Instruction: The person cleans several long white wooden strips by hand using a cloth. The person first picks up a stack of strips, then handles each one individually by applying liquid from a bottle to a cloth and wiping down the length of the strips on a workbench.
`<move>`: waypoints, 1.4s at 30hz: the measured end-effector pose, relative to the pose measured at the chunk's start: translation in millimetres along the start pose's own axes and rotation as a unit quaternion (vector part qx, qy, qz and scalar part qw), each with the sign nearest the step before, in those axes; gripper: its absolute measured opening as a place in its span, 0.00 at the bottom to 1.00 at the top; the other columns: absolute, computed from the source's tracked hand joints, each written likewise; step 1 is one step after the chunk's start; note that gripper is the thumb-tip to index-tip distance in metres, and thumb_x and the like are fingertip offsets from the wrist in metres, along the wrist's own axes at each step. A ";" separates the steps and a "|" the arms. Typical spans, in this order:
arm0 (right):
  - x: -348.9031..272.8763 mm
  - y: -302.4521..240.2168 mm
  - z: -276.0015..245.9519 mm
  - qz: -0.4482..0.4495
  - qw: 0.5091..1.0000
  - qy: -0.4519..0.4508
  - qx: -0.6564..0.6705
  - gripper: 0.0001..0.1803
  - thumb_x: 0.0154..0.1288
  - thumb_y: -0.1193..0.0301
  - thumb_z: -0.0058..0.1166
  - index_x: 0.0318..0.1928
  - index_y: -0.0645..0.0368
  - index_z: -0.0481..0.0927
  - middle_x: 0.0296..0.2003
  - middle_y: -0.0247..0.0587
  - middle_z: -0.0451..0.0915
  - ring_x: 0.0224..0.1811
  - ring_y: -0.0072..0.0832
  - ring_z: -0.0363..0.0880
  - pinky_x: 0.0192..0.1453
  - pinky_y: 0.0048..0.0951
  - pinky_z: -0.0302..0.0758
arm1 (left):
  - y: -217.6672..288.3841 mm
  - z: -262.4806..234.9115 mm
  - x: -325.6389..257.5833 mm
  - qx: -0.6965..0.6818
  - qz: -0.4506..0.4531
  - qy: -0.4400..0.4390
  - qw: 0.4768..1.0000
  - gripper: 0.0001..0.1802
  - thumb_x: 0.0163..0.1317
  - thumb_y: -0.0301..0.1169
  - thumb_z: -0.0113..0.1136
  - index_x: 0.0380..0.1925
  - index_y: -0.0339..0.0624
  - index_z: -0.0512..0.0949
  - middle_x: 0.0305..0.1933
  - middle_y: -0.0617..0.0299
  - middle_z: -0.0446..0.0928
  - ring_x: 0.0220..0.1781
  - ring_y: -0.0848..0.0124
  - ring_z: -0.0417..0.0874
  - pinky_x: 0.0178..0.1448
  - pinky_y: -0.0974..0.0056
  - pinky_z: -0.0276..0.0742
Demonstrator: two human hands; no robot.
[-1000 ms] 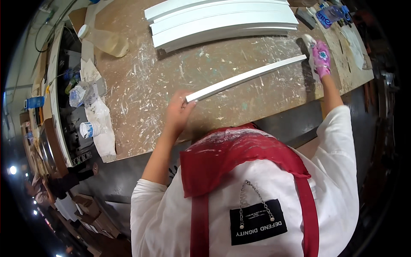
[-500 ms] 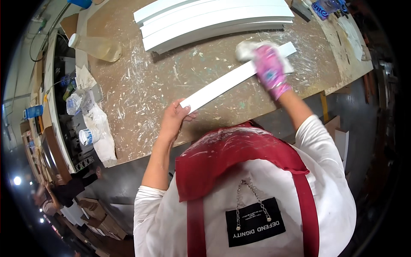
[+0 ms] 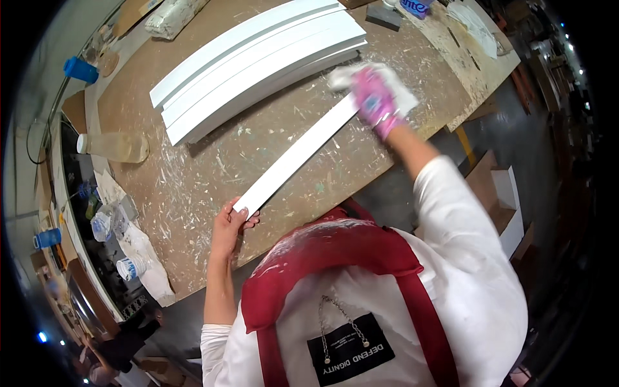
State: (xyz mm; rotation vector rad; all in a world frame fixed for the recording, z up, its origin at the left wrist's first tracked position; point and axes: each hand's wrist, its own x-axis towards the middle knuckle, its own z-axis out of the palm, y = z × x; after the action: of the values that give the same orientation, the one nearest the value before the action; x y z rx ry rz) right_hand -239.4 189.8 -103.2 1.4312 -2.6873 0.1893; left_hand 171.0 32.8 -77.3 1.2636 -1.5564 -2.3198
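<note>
A long flat white strip (image 3: 296, 157) lies aslant over the worktable. My bare left hand (image 3: 229, 227) pinches its near end, thumb on top and fingers curled beneath. Over the far end, my right hand (image 3: 374, 102) in a pink glove is closed on a white cloth (image 3: 402, 95), pressing it onto the strip. The hand is somewhat blurred, and the cloth and glove hide the strip's far tip. Beyond the strip rests a stack of similar white strips (image 3: 258, 71).
The paint-spattered worktable (image 3: 193, 213) carries a bottle of cloudy liquid (image 3: 116, 148) at left, a paper cup (image 3: 129, 267) near its left edge and a dark grey block (image 3: 384, 17) at the back. An open cardboard box (image 3: 493, 193) stands right. Another person (image 3: 122, 342) is at lower left.
The view has turned, so the table appears rotated. My right hand and the cloth are now at the strip's far end, which previously stuck out past them. My left hand keeps its hold.
</note>
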 end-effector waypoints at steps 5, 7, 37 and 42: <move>-0.2 143.1 -20.8 0.152 0.984 0.065 0.063 0.14 0.63 0.65 0.47 0.47 0.56 0.76 0.43 0.54 0.77 0.49 0.49 0.75 0.54 0.41 0.71 | 31.1 -2.4 -6.3 0.216 -0.013 0.051 0.975 0.19 0.64 0.34 0.57 0.52 0.35 0.73 0.42 0.52 0.79 0.38 0.66 0.81 0.42 0.66 0.77; -16.6 121.8 -45.7 0.231 0.956 0.004 0.181 0.17 0.62 0.66 0.49 0.50 0.58 0.74 0.45 0.54 0.76 0.51 0.49 0.74 0.56 0.41 0.70 | 56.6 18.2 -13.7 0.633 0.258 0.201 0.701 0.20 0.60 0.37 0.60 0.49 0.38 0.76 0.49 0.50 0.76 0.46 0.56 0.78 0.50 0.57 0.74; -64.8 103.0 -32.2 0.295 0.675 0.190 0.649 0.17 0.63 0.70 0.57 0.51 0.62 0.76 0.43 0.32 0.78 0.43 0.18 0.73 0.49 0.21 0.70 | 180.7 46.2 87.1 0.636 0.503 0.114 0.575 0.19 0.53 0.25 0.62 0.47 0.39 0.76 0.46 0.50 0.77 0.45 0.54 0.78 0.48 0.55 0.75; -93.7 117.7 -42.6 0.316 0.667 0.264 0.621 0.18 0.62 0.70 0.58 0.51 0.63 0.76 0.42 0.32 0.79 0.43 0.19 0.74 0.48 0.21 0.71 | 106.7 67.2 41.8 0.607 0.492 0.080 0.619 0.23 0.53 0.23 0.61 0.51 0.42 0.74 0.48 0.48 0.78 0.44 0.52 0.80 0.47 0.54 0.77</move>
State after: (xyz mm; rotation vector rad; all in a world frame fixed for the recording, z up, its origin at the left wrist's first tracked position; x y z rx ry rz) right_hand -284.1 338.1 -81.9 0.1525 -2.2195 2.3527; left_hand 60.5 10.9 -6.8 0.2502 -2.7390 -0.3066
